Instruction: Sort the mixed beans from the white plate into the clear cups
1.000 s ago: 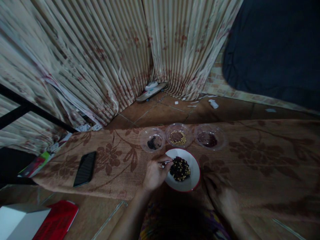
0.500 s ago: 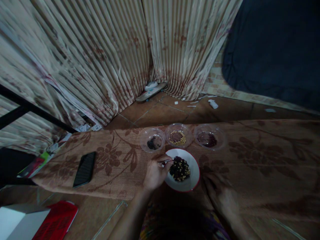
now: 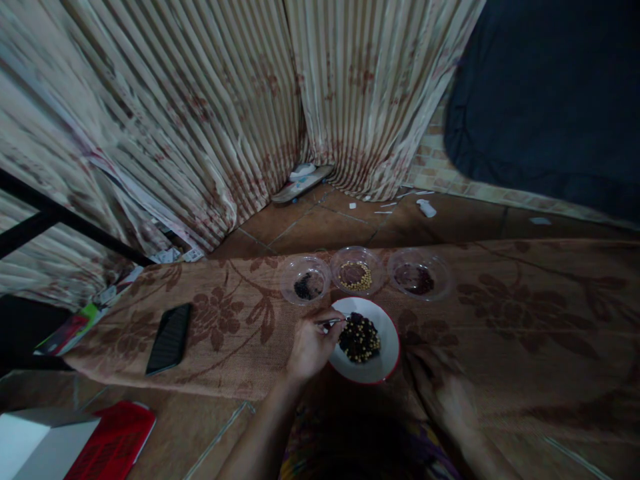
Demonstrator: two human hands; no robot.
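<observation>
My left hand [image 3: 315, 343] is pinched shut on thin metal tweezers [image 3: 327, 323] at the left rim of a white bowl [image 3: 387, 353] with a red edge. Inside the bowl lies a heap of mixed beans [image 3: 360, 339], dark ones and yellow ones, close to the tweezers' tip. To the bowl's right, my right hand [image 3: 445, 390] rests on the cloth in shadow, fingers loosely stretched and holding nothing visible. Behind the bowl stand three clear plastic bowls: one with black beans [image 3: 306, 287], one with yellow beans [image 3: 361, 279], one with dark red beans [image 3: 420, 281].
A brown flowered cloth [image 3: 500, 373] covers the long table. At its left lies a black phone [image 3: 170, 338]. On the tiled floor are a red and white box [image 3: 113, 440] and, by the striped curtains [image 3: 250, 100], a skateboard [image 3: 303, 185]. A dark padded shape [image 3: 545, 93] fills the upper right.
The left hand and tweezers have shifted only very slightly at the bowl's rim. Everything else looks the same.
</observation>
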